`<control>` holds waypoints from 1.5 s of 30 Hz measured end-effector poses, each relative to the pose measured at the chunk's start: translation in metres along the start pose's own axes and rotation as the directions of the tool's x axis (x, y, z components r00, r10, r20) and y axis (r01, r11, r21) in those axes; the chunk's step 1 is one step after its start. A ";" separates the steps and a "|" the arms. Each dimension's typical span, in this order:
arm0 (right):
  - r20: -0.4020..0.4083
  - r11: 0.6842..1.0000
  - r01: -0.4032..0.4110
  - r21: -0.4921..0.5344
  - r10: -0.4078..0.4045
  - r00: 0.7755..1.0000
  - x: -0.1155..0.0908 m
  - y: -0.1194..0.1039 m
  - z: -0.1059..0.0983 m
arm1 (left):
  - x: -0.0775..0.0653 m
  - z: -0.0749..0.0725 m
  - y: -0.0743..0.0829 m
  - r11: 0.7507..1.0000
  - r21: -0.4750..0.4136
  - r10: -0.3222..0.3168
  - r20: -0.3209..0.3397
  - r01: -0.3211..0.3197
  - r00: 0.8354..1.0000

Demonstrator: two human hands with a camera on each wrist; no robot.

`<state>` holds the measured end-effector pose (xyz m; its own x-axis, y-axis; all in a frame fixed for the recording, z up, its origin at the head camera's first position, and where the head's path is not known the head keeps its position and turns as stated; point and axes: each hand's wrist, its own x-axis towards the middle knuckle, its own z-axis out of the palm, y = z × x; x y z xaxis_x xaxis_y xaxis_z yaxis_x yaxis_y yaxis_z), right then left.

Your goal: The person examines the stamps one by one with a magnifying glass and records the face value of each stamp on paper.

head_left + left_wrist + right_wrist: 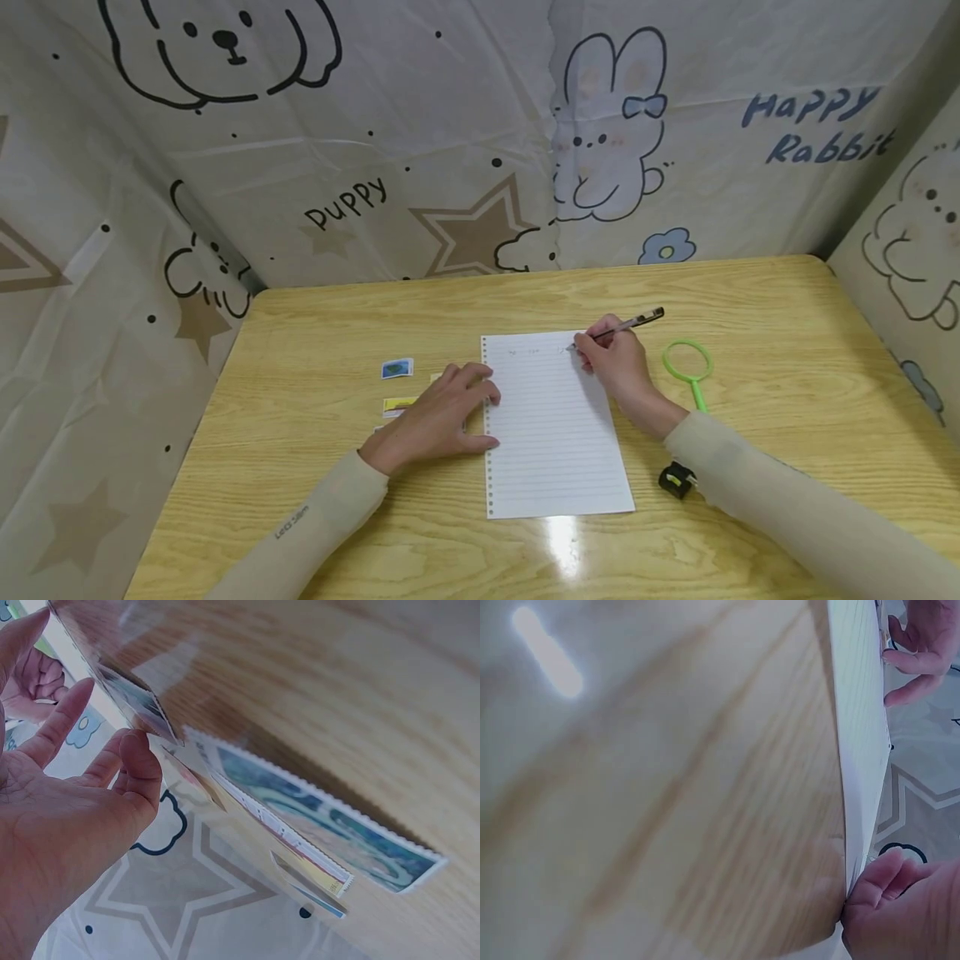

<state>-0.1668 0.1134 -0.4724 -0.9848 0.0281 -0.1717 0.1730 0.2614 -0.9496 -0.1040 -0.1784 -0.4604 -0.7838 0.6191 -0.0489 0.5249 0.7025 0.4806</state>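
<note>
A lined sheet of paper (555, 433) with punched holes down its left edge lies on the table. Near its top right corner my right hand (618, 362) grips a black pen (637, 319), its tip at the top line, where faint marks show. The fingertips and thumb of my left hand (453, 417) rest along the sheet's left edge, the fingers spread and slightly bent. Stamps lie under and beside that hand: a blue one (397, 368), a yellow one (397, 406), and a larger one with a green swirl (322, 817) in the left wrist view.
A green magnifying glass (696, 387) lies to the right of the sheet. A small black object with a yellow label (677, 480) sits beside the right sleeve. Behind the wooden table (300, 333) hangs a printed cloth (465, 150), with more cloth at both sides.
</note>
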 end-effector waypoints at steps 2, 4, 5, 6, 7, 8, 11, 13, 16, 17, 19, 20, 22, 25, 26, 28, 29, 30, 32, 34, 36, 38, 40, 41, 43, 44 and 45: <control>-0.002 1.000 -0.006 0.011 0.006 1.000 -0.001 0.000 -0.002 | 0.000 0.000 0.000 1.000 -0.001 0.002 -0.002 -0.002 1.000; 0.002 1.000 -0.012 0.020 0.012 1.000 -0.001 -0.001 -0.003 | 0.000 0.000 0.000 1.000 -0.002 0.001 -0.002 -0.001 1.000; 0.007 1.000 -0.012 0.026 0.012 1.000 -0.001 -0.001 -0.004 | 0.000 0.000 0.000 1.000 -0.004 -0.001 -0.001 0.001 1.000; 0.012 0.999 -0.013 0.030 0.013 1.000 -0.002 -0.001 -0.005 | 0.000 0.000 0.000 1.000 -0.005 -0.002 0.001 0.002 1.000; 0.015 0.999 -0.013 0.035 0.013 1.000 -0.002 -0.001 -0.005 | 0.000 0.000 0.000 1.000 -0.006 -0.004 0.002 0.004 1.000; 0.017 0.999 -0.011 0.038 0.011 1.000 -0.002 -0.001 -0.005 | 0.000 0.000 0.000 1.000 -0.007 -0.005 0.003 0.005 1.000; 0.018 0.999 -0.008 0.053 0.007 1.000 -0.003 -0.002 -0.005 | 0.000 0.000 0.000 1.000 -0.008 -0.010 0.005 0.010 1.000; 0.021 0.997 -0.010 0.071 0.008 1.000 -0.004 -0.003 -0.006 | 0.000 0.000 0.001 1.000 -0.007 -0.013 0.005 0.013 1.000; 0.024 0.993 -0.023 0.116 0.020 1.000 -0.005 -0.006 -0.007 | 0.000 0.001 0.001 1.000 -0.003 -0.014 0.006 0.014 1.000; 0.028 0.991 -0.031 0.132 0.028 0.999 -0.005 -0.006 -0.007 | 0.000 0.001 0.002 1.000 -0.001 -0.014 0.006 0.014 1.000; 0.037 0.983 -0.049 0.176 0.043 0.998 -0.005 -0.008 -0.008 | 0.000 0.001 0.002 1.000 0.003 -0.012 0.006 0.012 1.000; 0.044 0.980 -0.056 0.192 0.048 0.998 -0.005 -0.008 -0.009 | 0.000 0.000 0.003 1.000 0.004 -0.011 0.006 0.011 1.000; 0.060 0.970 -0.074 0.233 0.062 0.996 -0.006 -0.009 -0.011 | 0.000 0.000 0.003 1.000 0.005 -0.011 0.007 0.010 1.000; 0.093 0.952 -0.108 0.287 0.084 0.992 -0.008 -0.011 -0.014 | 0.000 0.000 0.004 1.000 0.006 -0.009 0.007 0.008 1.000; 0.101 0.947 -0.116 0.300 0.090 0.991 -0.008 -0.012 -0.016 | 0.000 0.000 0.004 1.000 0.006 -0.008 0.005 0.008 1.000; 0.108 0.936 -0.136 0.325 0.106 0.988 -0.010 -0.013 -0.017 | 0.000 0.000 0.004 1.000 0.010 -0.013 0.008 0.013 1.000; 0.108 0.932 -0.139 0.335 0.109 0.988 -0.010 -0.014 -0.017 | 0.000 0.000 0.004 1.000 0.015 -0.014 0.006 0.014 1.000; 0.101 0.928 -0.141 0.346 0.113 0.988 -0.011 -0.014 -0.017 | 0.000 0.000 0.005 1.000 0.018 -0.015 0.006 0.015 1.000; 0.088 0.924 -0.145 0.353 0.122 0.989 -0.012 -0.013 -0.017 | 0.000 0.000 0.005 1.000 0.022 -0.020 0.009 0.020 1.000; 0.076 0.918 -0.141 0.370 0.121 0.990 -0.013 -0.012 -0.017 | 0.000 0.000 0.006 0.999 0.029 -0.023 0.010 0.023 1.000; 0.072 0.912 -0.125 0.392 0.105 0.992 -0.013 -0.011 -0.017 | 0.000 0.000 0.007 0.999 0.033 -0.026 0.013 0.025 1.000; 0.077 0.908 -0.094 0.408 0.068 0.995 -0.015 -0.009 -0.018 | 0.000 0.000 0.008 0.999 0.045 -0.024 0.014 0.023 1.000; 0.084 0.904 -0.057 0.423 0.023 0.996 -0.016 -0.008 -0.019 | 0.000 0.000 0.009 0.998 0.052 -0.017 0.011 0.016 1.000; 0.092 0.906 -0.037 0.421 -0.002 0.996 -0.017 -0.007 -0.021 | 0.000 0.000 0.009 0.998 0.059 -0.012 0.008 0.012 1.000; 0.109 0.910 -0.006 0.414 -0.043 0.993 -0.018 -0.005 -0.023 | 0.000 0.000 0.010 0.997 0.070 -0.007 0.009 0.007 1.000; 0.123 0.908 0.001 0.419 -0.058 0.991 -0.019 -0.005 -0.024 | 0.000 0.000 0.010 0.997 0.076 -0.006 0.008 0.005 1.000; 0.139 0.906 0.012 0.423 -0.078 0.987 -0.020 -0.004 -0.026 | 0.000 0.000 0.010 0.997 0.079 -0.006 0.007 0.005 1.000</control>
<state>-0.1487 0.1363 -0.4583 -0.9831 -0.1265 -0.1320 0.1527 -0.1706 -0.9734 -0.0985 -0.1717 -0.4559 -0.7844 0.6175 -0.0581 0.5454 0.7313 0.4096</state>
